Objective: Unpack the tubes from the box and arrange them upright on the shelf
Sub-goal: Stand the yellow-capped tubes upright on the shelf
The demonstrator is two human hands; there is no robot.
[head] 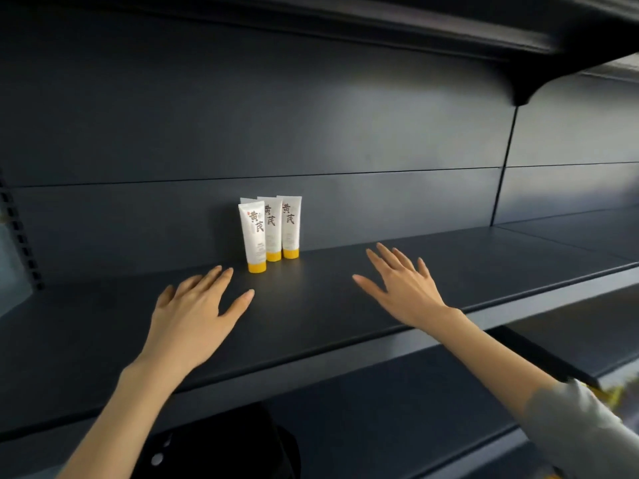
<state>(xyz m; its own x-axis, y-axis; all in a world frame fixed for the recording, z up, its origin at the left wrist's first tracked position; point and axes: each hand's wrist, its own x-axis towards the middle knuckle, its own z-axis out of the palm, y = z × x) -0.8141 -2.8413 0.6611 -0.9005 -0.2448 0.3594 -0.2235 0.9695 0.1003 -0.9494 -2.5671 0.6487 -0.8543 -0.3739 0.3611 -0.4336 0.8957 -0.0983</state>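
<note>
The shelf (345, 305) looks like smooth, matt dark painted metal; on it, the tubes (273, 229) look like white plastic with a soft sheen; their caps (257, 267) are smooth yellow plastic.

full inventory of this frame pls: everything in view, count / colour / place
tubes: four seen, one mostly hidden behind the front one; white, yellow caps; standing cap-down in a tight cluster at the back of the middle shelf
middle shelf: one; dark grey; across the frame
upper shelf: one; dark; top of frame
back panel: dark grey; behind the tubes
black object: one; black, pale dots; bottom centre, below the middle shelf; unidentifiable
left hand: open, fingers spread, over the shelf front, below the tubes
right hand: open, spread, right of the tubes
sleeve: grey; right forearm
</note>
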